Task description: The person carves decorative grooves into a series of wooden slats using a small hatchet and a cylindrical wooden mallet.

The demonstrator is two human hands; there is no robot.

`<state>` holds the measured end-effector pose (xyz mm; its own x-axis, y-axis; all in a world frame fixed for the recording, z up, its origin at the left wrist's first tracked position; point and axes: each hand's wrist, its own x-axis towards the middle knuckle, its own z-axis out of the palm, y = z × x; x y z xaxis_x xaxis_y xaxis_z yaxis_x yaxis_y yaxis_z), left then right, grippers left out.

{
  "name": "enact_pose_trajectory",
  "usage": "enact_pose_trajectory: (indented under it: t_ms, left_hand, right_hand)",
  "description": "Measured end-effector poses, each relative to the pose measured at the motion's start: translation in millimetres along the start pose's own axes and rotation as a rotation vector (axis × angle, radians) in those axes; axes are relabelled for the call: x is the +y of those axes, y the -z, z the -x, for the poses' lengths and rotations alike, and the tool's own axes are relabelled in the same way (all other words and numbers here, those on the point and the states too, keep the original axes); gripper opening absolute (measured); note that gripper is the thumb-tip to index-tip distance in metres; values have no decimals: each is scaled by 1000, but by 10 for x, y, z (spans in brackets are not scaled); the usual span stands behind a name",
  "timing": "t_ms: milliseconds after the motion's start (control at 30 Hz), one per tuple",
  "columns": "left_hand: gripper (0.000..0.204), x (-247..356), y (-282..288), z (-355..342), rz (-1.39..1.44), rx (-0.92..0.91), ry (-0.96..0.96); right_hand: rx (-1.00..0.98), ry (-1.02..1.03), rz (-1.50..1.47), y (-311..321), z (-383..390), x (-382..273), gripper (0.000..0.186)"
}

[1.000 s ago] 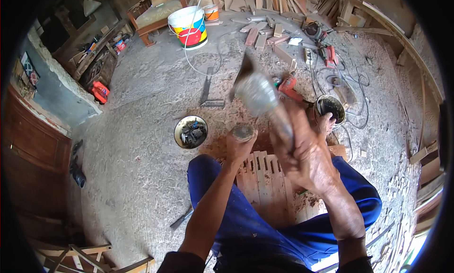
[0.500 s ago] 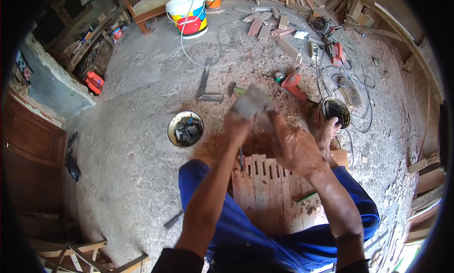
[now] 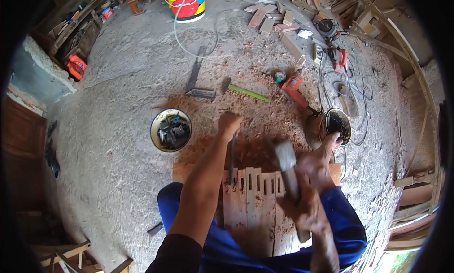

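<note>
My left hand [image 3: 229, 123] grips the top of a dark steel chisel [image 3: 232, 160], held upright with its tip in a slot of the wooden boards [image 3: 250, 207] lying across my lap. My right hand [image 3: 308, 211] holds the handle of a wooden mallet [image 3: 286, 160], whose head hangs blurred just right of the chisel and a little above the boards. The boards show a row of cut slots along their far edge. My bare foot [image 3: 323, 156] rests at the boards' right end.
A round tin of dark metal parts [image 3: 170, 130] stands left of my left hand. A steel square [image 3: 196, 83], a green ruler [image 3: 248, 93], an orange power tool [image 3: 294, 88] and cables [image 3: 352, 91] lie beyond. A painted bucket [image 3: 187, 2] stands far back; another round tin [image 3: 336, 123] sits right.
The mallet was raised high, then swung down; its head now sits low beside the chisel. My left hand went from up near the mallet down onto the chisel at the boards.
</note>
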<state>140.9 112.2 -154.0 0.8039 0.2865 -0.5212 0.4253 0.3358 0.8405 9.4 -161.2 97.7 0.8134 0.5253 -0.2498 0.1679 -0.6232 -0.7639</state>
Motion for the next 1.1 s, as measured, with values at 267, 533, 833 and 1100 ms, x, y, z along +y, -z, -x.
enact_pose_trajectory:
  t_ms: [267,533,833,1100]
  left_hand:
    - [27,1280,-420,1158,-299,2,-723]
    - [18,414,-310,2344,-456,95,-873]
    - [20,337,-72,2366,-76,167,-946]
    - [13,246,-66,2205,-77,135,-916]
  right_hand:
    - [-42,-498,-538,-791,937,1008,68]
    - [3,-304,-641,-1091,1216,1165,51]
    - [58,-361,-902,-1213,1261,1266,34]
    - [141,-425,-1082,-1266,1212,1416,39]
